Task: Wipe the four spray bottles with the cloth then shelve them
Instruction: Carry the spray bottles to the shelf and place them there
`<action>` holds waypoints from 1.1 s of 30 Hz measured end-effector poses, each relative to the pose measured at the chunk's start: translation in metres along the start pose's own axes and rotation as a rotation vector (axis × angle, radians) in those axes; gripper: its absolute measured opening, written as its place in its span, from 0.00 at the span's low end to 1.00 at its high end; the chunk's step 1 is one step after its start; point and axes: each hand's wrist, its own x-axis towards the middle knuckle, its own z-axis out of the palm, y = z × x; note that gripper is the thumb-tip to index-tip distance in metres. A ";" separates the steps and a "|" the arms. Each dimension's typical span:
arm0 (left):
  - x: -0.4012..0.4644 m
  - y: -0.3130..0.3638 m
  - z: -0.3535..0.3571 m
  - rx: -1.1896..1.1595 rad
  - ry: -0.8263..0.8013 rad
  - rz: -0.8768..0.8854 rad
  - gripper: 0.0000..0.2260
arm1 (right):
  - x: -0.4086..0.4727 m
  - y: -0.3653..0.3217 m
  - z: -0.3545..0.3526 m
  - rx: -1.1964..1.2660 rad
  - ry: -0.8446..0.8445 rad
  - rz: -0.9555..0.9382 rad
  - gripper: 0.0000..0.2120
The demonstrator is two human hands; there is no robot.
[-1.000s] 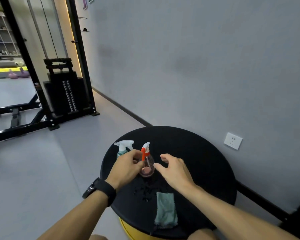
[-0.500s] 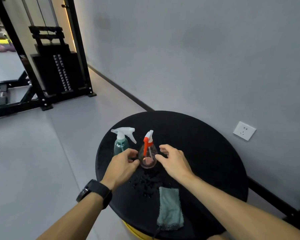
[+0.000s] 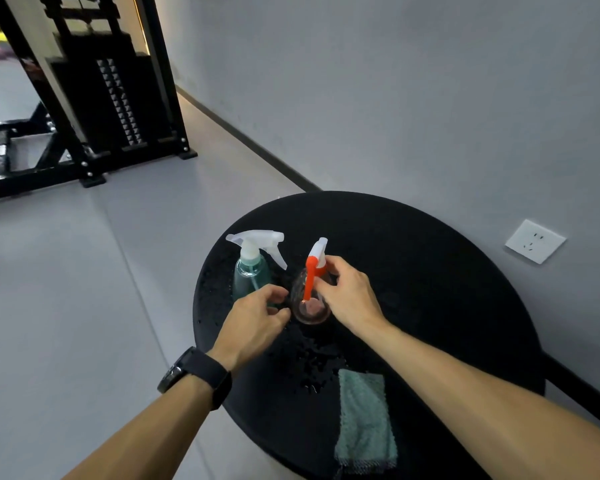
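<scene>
Pinching the neck of the red-triggered spray bottle (image 3: 310, 292) near the frame's centre, the right hand (image 3: 349, 297) has its fingers closed just under the orange and white sprayhead, covering part of it. The left hand (image 3: 255, 325) sits at the bottle's lower left with fingers curled toward the clear round body; whether they actually touch the glass cannot be told. A black watch (image 3: 196, 375) bands that wrist. Just left of centre the teal spray bottle (image 3: 252, 275) stands upright, its base hidden behind the left hand. Both bottles are on the round black table (image 3: 430, 306), whose near edge is cut off at the bottom. Water droplets (image 3: 312, 362) speckle the top below the hands. A green cloth (image 3: 364, 420) lies flat at lower centre. Only two bottles are visible.
</scene>
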 end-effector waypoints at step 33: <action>-0.061 0.149 -0.052 0.067 0.046 0.235 0.16 | -0.087 -0.065 -0.146 -0.028 0.041 -0.089 0.16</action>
